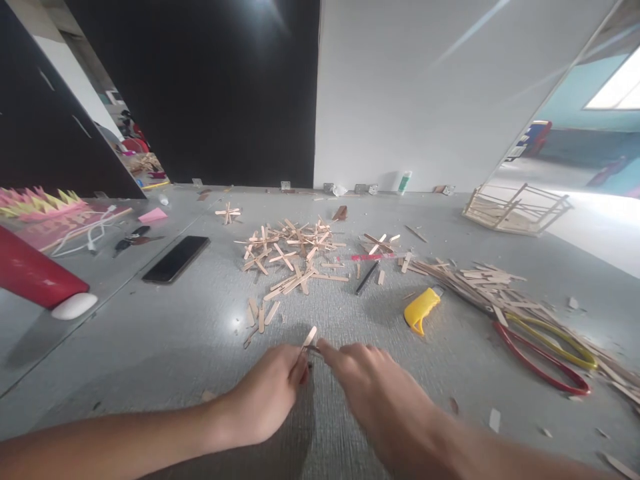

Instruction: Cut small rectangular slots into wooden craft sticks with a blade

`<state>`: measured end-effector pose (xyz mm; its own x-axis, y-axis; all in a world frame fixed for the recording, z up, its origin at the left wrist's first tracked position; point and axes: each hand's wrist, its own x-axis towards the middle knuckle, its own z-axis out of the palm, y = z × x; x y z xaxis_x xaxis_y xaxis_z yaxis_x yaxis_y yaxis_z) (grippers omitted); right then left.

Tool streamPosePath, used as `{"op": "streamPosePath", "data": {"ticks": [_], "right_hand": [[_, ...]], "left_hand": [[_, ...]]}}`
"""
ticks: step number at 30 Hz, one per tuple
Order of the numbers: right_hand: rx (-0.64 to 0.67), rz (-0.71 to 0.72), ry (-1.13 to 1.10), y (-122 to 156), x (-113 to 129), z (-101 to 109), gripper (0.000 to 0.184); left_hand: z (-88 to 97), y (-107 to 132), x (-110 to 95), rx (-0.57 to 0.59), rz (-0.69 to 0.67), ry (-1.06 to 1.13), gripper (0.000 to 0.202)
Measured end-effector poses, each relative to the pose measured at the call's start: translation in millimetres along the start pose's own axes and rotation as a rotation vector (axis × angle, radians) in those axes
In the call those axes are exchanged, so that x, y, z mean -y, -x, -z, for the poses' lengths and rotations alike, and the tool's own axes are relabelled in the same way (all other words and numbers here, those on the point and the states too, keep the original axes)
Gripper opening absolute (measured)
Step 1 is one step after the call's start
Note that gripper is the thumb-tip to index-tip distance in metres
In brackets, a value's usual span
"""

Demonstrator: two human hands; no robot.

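Note:
My left hand [273, 393] is closed around a wooden craft stick [311, 335], whose rounded pale end sticks up past the fingers. Close against it, my right hand [373, 380] is closed on a thin dark blade-like piece [313, 349], which meets the stick; most of it is hidden by the fingers. Just beyond the left hand lie a few short stick pieces [261, 317]. Farther back is a pile of craft sticks joined into crossed star shapes [300, 240]. A yellow box cutter [421, 311] rests right of the pile.
Scissors with red and yellow handles [545, 353] lie at the right among loose sticks [495, 283]. A black pen [368, 277], a phone [176, 260] and a red bottle [37, 270] are on the grey surface. A stick frame [517, 210] stands back right, near a glue tube [404, 182].

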<state>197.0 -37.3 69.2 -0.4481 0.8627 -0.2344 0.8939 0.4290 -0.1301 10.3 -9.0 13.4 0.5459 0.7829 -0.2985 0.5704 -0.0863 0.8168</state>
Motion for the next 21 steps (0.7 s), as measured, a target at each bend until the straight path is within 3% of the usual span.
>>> {"op": "streamPosePath", "data": {"ticks": [3,6,9,11,13,16,19,21], "right_hand": [[0.025,0.024,0.065,-3.4,4.8,7.8,0.049],[0.113,0.109,0.164,-22.9,5.0,36.4,0.030],[0.129,0.198,0.188,-42.0,2.0,59.2,0.026],[0.122,0.224,0.200,-44.9,0.1,62.2,0.025],[0.106,0.214,0.210,-36.6,-1.2,54.1,0.027],[0.034,0.178,0.221,-9.8,-2.8,23.7,0.040],[-0.202,0.194,0.154,11.8,-7.8,-16.7,0.062],[-0.281,0.194,0.041,14.3,-13.9,-40.2,0.070]], "left_hand": [[-1.0,-1.0,5.2,-0.009,-0.005,-0.018,0.038],[-0.9,1.4,10.3,-0.020,0.037,-0.038,0.030],[0.0,4.7,10.8,-0.017,0.081,-0.045,0.023],[0.6,5.5,9.0,-0.015,0.095,-0.049,0.023],[0.7,4.8,6.7,-0.025,0.090,-0.053,0.028],[-0.8,3.0,3.2,-0.035,0.051,-0.058,0.038],[-4.4,4.7,0.4,-0.059,-0.013,-0.048,0.041],[-6.4,8.8,-1.5,-0.131,-0.060,-0.028,0.041]]}}
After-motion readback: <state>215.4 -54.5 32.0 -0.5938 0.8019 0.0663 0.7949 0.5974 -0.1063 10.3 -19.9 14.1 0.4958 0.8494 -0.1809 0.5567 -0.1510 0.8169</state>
